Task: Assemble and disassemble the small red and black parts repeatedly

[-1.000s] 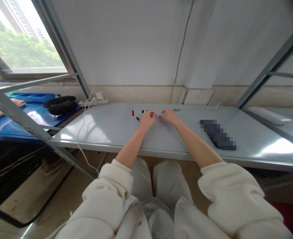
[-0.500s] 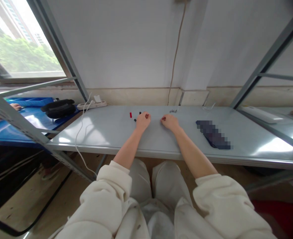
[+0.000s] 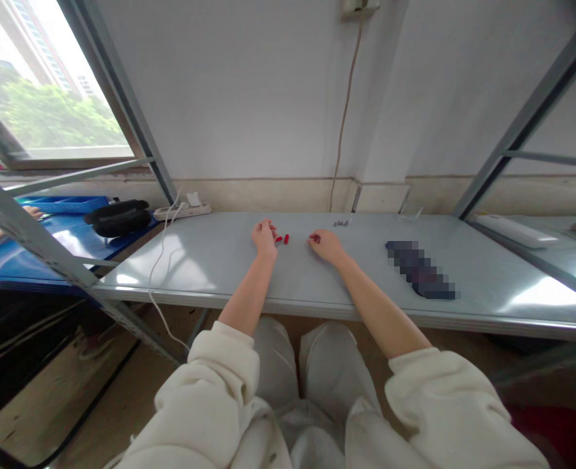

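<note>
On the grey table, my left hand (image 3: 264, 236) is closed, its fingers curled inward; whatever it holds, if anything, is hidden. Just right of it lies a small red cylinder-like piece (image 3: 287, 239). A second red piece (image 3: 278, 239) is right by the fingers, and I cannot tell whether they touch it. My right hand (image 3: 324, 244) rests farther right with thumb and fingers pinched together, their contents too small to make out. Behind it sits a little group of small metallic parts (image 3: 341, 223).
A blurred-out dark flat item (image 3: 419, 270) lies on the table's right side. At the back left, a white power strip (image 3: 183, 210) trails a cable over the front edge. Metal uprights flank the table (image 3: 229, 273). Beyond the left one are a black case (image 3: 119, 218) and another person's hand (image 3: 34, 212).
My left hand has moved left and turned, with two red pieces now showing to its right. The small black pieces beside it are out of sight. My right hand has shifted slightly left.
</note>
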Demonstrator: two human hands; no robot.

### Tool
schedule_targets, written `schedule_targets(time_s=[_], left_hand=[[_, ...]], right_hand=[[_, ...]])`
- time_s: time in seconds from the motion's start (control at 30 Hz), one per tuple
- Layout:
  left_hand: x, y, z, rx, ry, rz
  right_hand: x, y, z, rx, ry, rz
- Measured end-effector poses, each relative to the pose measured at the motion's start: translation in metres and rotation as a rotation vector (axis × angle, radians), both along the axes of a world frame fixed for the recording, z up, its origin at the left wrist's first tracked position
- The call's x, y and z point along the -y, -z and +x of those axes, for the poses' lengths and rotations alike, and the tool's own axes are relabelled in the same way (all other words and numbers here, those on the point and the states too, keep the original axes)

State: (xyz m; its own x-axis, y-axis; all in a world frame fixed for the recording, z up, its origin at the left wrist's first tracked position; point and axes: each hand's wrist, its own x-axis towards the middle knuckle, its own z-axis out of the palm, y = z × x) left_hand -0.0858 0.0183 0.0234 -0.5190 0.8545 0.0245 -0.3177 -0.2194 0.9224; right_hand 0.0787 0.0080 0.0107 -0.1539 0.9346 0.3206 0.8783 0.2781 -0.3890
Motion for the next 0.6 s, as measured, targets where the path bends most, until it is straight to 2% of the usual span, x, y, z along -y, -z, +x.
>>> schedule_targets(time_s=[0.13, 0.23, 0.3, 0.37, 0.43, 0.5, 0.6], left_hand=[[0.001, -0.003, -0.001, 0.193, -0.017, -0.031], [-0.002, -0.001, -0.002, 0.118, -0.057, -0.082], [-0.003, 0.002, -0.001, -0.109, -0.129, -0.065], [-0.001, 0.007, 0.002, -0.478, -0.178, -0.001], [0.004, 0.013, 0.007, -0.884, -0.149, 0.047], [0.009, 0.018, 0.010, -1.175, -0.073, -0.012], [0.013, 0.023, 0.012, -1.376, -0.001, -0.193]], right_hand=[[-0.008, 0.008, -0.013, -0.079, -0.116, 0.014], [-0.013, 0.008, -0.021, -0.071, -0.178, -0.008], [-0.016, 0.006, -0.026, -0.056, -0.207, -0.035], [-0.018, 0.004, -0.030, -0.034, -0.227, -0.069], [-0.020, 0.002, -0.034, -0.005, -0.255, -0.095], [-0.022, 0.001, -0.037, 0.020, -0.292, -0.111], [-0.027, 0.002, -0.041, 0.033, -0.339, -0.129]])
